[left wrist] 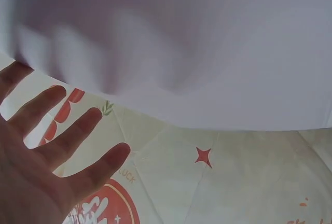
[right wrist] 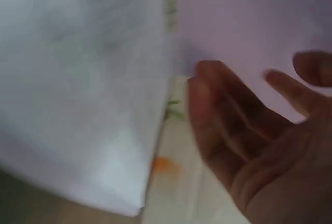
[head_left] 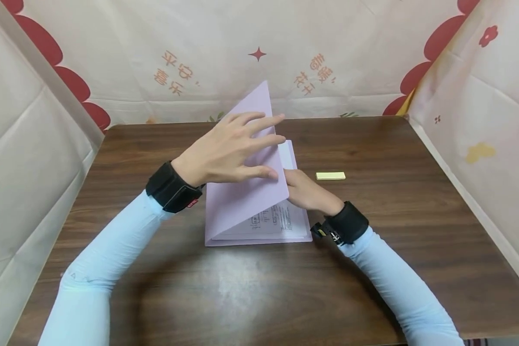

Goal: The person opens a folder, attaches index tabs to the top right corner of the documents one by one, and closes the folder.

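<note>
A booklet with a lilac cover (head_left: 238, 206) lies in the middle of the table, its front cover raised at a slant and hinged on the left. Below the cover shows a white page (head_left: 281, 223) with printed text and small drawings. My left hand (head_left: 231, 149) is at the cover's outer face, fingers spread and thumb extended toward its free edge. From the right, my right hand (head_left: 309, 194) reaches between cover and page, its fingertips hidden in the head view. The right wrist view shows its fingers (right wrist: 218, 115) loosely bent beside the lilac cover, with nothing gripped.
A small pale yellow strip (head_left: 330, 176), like a sticky-note pad, lies right of the booklet. The brown wooden table (head_left: 225, 298) is bordered by a printed cloth (head_left: 225, 43) behind and at both sides.
</note>
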A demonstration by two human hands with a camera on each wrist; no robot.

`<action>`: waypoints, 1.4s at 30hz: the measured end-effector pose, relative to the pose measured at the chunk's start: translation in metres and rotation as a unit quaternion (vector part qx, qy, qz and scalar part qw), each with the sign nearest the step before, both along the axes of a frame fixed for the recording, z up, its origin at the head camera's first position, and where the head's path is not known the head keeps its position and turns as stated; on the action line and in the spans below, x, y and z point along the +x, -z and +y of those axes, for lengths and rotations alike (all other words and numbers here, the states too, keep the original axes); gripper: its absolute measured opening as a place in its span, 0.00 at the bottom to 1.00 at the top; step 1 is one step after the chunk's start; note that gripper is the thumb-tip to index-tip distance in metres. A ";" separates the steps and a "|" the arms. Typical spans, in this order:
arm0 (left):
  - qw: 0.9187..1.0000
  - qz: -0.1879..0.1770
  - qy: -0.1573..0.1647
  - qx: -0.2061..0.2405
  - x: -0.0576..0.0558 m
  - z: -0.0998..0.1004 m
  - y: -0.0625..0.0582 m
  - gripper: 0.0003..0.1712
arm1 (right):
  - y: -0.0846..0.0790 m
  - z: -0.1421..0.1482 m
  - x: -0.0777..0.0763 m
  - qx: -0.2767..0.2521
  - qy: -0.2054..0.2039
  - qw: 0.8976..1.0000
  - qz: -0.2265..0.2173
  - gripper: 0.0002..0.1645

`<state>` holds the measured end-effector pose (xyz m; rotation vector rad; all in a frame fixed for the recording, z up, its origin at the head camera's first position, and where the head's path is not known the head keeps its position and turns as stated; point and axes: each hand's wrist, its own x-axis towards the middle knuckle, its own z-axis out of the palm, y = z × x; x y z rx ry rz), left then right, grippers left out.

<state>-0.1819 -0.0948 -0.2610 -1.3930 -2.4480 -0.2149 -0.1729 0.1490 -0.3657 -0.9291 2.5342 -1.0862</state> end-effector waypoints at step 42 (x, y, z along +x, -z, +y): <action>0.872 -0.279 -0.386 -0.113 0.077 -0.265 0.110 0.51 | 0.031 0.004 -0.001 0.092 -0.031 0.995 0.012 0.18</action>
